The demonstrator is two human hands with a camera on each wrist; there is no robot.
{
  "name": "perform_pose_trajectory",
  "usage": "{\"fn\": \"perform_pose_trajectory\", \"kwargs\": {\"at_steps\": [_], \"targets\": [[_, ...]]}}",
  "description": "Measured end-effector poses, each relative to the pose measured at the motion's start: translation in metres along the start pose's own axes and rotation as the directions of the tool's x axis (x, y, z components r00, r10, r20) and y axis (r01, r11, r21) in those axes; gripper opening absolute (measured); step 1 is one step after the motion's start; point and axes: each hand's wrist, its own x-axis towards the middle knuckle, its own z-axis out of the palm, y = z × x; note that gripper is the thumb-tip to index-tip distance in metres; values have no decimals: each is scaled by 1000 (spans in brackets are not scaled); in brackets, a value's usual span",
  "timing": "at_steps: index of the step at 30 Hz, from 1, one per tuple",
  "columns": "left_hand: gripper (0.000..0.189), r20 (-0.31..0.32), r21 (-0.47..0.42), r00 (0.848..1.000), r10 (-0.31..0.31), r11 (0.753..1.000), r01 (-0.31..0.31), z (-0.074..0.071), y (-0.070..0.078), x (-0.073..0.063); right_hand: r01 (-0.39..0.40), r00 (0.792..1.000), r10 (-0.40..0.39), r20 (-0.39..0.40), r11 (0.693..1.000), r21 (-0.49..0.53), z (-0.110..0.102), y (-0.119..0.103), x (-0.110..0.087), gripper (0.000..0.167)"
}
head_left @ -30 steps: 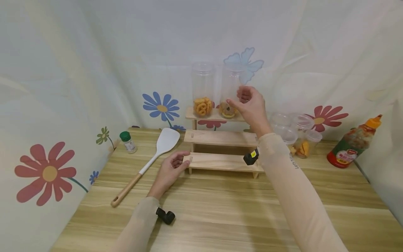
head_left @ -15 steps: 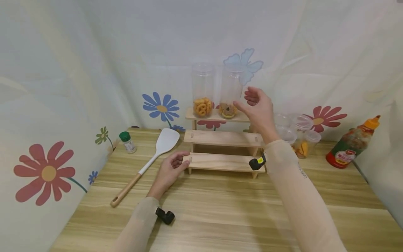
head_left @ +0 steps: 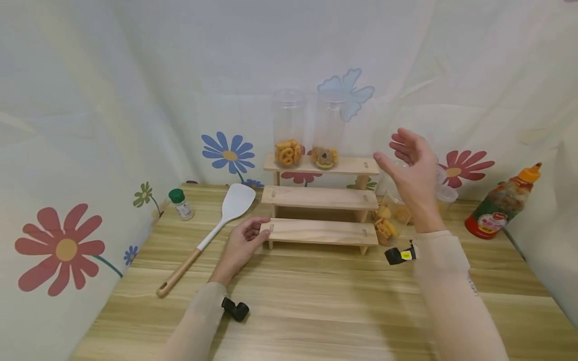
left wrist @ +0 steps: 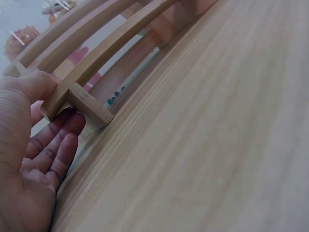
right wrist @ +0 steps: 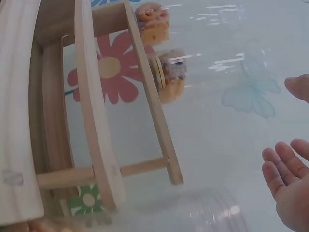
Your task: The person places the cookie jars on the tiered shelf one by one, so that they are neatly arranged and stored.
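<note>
A three-tier wooden rack [head_left: 318, 232] stands on the table. My left hand [head_left: 240, 246] pinches the left end of its lowest shelf; the left wrist view has the thumb above the board and fingers [left wrist: 62, 154] below. Two tall clear jars with snacks at the bottom, a pretzel jar [head_left: 289, 125] and a cookie jar [head_left: 328, 125], stand side by side on the top shelf. Right of the rack my right hand [head_left: 413, 168] is in the air with nothing in it, fingers loosely extended. It partly hides a group of clear snack jars [head_left: 385, 220] on the table.
A white spatula [head_left: 239, 200] with a wooden handle lies left of the rack. Beyond it stands a green-capped spice bottle [head_left: 182, 204]. A red sauce bottle [head_left: 501, 205] is at the far right. A floral curtain [head_left: 135, 100] hangs behind the table [head_left: 307, 306].
My right hand has moved away from the cookie jar to the right, over the jars beside the rack. The left hand keeps its hold on the shelf end.
</note>
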Motion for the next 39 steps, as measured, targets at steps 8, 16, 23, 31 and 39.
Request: {"fn": "perform_pose_trajectory", "kwargs": {"at_steps": [8,16,23,31,39], "targets": [[34,14,19,1000,-10,1000,10,-1,0,0,-62,992,52,-111,994,-89,-38,15,-27,69],[35,9,12,1000,-9,1000,9,-1,1,0,-138,985,128,-113,987,-87,-56,50,-58,67],[33,7,14,1000,-6,1000,6,-1,0,0,-204,976,200,-91,978,-45,-56,78,-75,72],[34,8,15,1000,-6,1000,6,-2,-1,1,-258,964,254,-73,966,-37,-48,97,-85,70],[33,11,22,1000,-12,1000,12,-1,0,1,-287,957,282,-61,955,-78,-43,108,-91,68]]}}
